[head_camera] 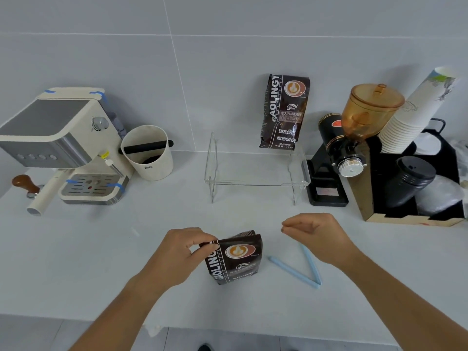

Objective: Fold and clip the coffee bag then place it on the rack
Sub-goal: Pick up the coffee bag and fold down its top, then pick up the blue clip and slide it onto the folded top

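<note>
A dark brown coffee bag stands on the counter in front of me, its top folded over. My left hand pinches the bag's top left corner. To the right of the bag lies a light blue sealing clip, opened in a V. Just above the clip's far arm hovers my right hand, fingers loosely curled and holding nothing. Behind them stands the clear acrylic rack. A second coffee bag stands on the rack's back right, leaning on the wall.
A cream espresso machine with portafilter and tamper stands at the left, with a cream knock box beside it. On the right are a black grinder and a wooden organiser holding paper cups and lids. The counter's front edge is near me.
</note>
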Available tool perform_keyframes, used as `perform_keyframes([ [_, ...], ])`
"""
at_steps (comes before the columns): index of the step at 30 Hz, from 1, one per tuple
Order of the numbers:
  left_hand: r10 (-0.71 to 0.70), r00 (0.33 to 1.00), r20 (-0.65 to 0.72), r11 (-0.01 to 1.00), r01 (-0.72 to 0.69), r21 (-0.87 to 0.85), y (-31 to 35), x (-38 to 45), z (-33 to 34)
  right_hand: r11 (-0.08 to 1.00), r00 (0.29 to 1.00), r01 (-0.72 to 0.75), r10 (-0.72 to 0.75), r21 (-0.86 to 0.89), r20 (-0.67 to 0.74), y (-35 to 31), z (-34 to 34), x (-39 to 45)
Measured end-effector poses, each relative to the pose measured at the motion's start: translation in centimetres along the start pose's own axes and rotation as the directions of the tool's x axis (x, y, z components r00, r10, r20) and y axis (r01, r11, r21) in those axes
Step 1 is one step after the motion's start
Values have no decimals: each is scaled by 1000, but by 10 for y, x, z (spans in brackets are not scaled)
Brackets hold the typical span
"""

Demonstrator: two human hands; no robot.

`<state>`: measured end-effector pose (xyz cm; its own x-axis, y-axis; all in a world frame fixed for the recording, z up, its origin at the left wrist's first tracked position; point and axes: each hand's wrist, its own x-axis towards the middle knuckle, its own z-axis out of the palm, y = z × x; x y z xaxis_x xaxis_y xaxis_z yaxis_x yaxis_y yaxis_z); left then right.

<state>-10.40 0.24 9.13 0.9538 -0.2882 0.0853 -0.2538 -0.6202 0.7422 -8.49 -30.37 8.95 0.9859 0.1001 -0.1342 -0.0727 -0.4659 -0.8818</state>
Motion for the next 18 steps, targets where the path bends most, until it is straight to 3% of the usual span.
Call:
perform_keyframes([
  [6, -20, 998, -54, 1000, 18, -25, 1, -7, 10, 860, 962, -264, 268, -435, -54, 89, -14, -6],
  [11, -51, 993, -106, 998, 46, -50, 2, -12, 14, 778, 895, -431, 432, -458, -110, 132, 1, -20],
  [18, -183, 966, -182, 970, 148, -191, 7, -17, 21, 695, 852, -508, 492, -508, -179, 141, 19, -24],
])
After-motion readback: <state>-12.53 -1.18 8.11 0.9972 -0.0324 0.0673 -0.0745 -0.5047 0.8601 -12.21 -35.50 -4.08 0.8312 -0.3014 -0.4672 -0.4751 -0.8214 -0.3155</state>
